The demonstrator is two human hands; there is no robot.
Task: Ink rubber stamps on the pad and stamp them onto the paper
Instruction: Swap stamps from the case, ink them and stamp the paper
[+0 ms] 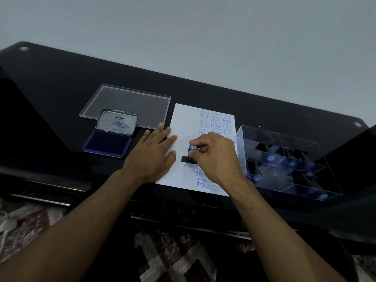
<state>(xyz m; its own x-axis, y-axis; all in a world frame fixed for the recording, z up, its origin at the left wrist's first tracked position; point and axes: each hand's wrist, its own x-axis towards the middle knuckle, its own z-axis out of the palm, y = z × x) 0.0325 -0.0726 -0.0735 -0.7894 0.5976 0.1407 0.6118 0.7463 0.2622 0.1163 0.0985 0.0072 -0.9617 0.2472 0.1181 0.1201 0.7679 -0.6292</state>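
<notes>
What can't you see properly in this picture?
- Head view: the stamp's face is pressed against the paper, so its word is hidden.
- Right hand covers some prints.
- Ink pad lid's small text is too tiny.
- Stamps in the box are blurred by glare.

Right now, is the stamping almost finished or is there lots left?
Well along. The paper already carries many blue prints: SAMPLE, AIR MAIL, FRAGILE. In hand: the right hand presses a rubber stamp down while the left hand steadies the sheet. Left: bare space on the paper's left side, more stamps in the clear box, and the ink pad lies open.
</notes>
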